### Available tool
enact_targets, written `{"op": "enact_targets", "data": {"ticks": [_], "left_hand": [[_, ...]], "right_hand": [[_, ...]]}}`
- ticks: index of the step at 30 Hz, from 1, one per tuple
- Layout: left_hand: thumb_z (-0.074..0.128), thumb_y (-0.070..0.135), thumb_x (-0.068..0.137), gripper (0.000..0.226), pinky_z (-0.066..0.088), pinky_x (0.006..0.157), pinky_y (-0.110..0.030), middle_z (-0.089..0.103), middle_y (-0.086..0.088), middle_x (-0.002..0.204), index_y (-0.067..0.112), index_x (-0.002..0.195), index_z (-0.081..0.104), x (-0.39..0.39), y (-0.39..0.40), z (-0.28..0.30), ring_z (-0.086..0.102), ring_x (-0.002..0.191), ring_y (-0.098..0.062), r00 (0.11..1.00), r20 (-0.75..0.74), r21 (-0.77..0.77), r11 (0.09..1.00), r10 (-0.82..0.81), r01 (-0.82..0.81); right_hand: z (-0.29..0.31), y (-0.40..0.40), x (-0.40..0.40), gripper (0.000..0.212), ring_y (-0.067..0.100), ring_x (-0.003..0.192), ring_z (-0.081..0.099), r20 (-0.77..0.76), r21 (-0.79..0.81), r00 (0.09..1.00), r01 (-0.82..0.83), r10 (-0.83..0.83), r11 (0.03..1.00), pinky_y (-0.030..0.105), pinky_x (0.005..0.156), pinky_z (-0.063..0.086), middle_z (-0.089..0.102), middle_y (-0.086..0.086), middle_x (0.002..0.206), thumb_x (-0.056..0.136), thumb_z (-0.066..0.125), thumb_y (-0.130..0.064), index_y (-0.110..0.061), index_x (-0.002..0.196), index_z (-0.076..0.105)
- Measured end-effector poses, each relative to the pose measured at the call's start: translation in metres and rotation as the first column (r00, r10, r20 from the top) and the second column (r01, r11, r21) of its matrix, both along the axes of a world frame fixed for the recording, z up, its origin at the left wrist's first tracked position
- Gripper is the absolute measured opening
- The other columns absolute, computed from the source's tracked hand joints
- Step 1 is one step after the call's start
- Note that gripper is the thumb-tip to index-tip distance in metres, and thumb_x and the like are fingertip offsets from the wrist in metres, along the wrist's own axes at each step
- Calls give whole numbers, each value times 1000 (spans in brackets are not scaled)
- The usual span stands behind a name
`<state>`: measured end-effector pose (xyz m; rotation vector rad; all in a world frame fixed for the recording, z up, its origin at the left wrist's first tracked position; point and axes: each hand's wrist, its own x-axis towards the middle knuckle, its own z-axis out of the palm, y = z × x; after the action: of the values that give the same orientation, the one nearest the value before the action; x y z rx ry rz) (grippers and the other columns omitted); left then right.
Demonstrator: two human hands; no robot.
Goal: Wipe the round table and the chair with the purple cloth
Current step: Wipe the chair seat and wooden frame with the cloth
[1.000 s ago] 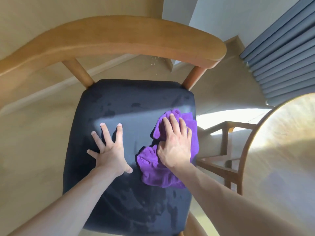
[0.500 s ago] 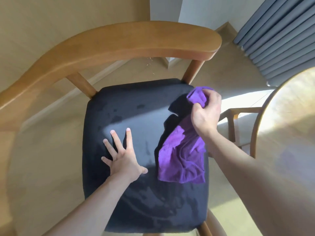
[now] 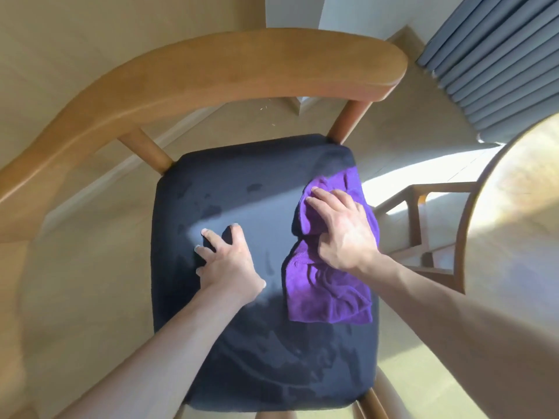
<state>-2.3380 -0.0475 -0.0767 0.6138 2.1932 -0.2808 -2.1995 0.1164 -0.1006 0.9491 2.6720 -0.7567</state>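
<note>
A wooden chair with a curved backrest (image 3: 211, 74) and a dark padded seat (image 3: 242, 182) fills the view; the seat shows damp streaks and spots. The purple cloth (image 3: 326, 291) lies bunched on the seat's right side, reaching its right edge. My right hand (image 3: 341, 231) sits on the cloth's upper half, fingers curled over a bunched fold. My left hand (image 3: 230, 264) rests on the middle of the seat with bent fingertips touching the fabric, holding nothing. The round wooden table (image 3: 514, 222) shows at the right edge.
Between chair and table stands a wooden frame of another piece of furniture (image 3: 417, 219). Grey curtains (image 3: 499, 55) hang at the top right. Beige floor surrounds the chair, with a sunlit patch at the right.
My right hand, which had lifted the cloth's upper end off the seat, has brought it back down onto the seat's right side. My left hand's fingers have curled in from a spread position.
</note>
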Motion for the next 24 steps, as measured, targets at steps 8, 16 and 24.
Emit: {"op": "enact_targets", "data": {"ticks": [8,16,24], "left_hand": [[90,55,66,152,27,112,-74,-47,-7,157,48,148,-37,-29,47,-6,-27,150,-50,945,13,-4,945,-327,327],[87,57,71,148,30,113,-71,-49,-7,156,48,146,-40,-30,46,-6,-28,150,-49,942,7,-24,942,-335,335],[85,58,73,147,33,113,-69,-50,-9,156,47,145,-42,-28,46,-3,-27,150,-50,938,-6,-32,937,-347,347]], "right_hand": [[2,54,-30,53,24,113,59,-241,-330,393,826,-887,456,36,106,44,65,4,119,69,46,-14,-14,118,66],[-6,6,-40,65,32,142,28,71,39,849,522,-523,852,53,108,36,27,-6,162,85,49,-12,-25,148,39],[30,29,-8,38,30,99,64,-67,-56,851,519,-522,853,34,85,52,75,2,104,76,52,-7,-20,102,77]]}}
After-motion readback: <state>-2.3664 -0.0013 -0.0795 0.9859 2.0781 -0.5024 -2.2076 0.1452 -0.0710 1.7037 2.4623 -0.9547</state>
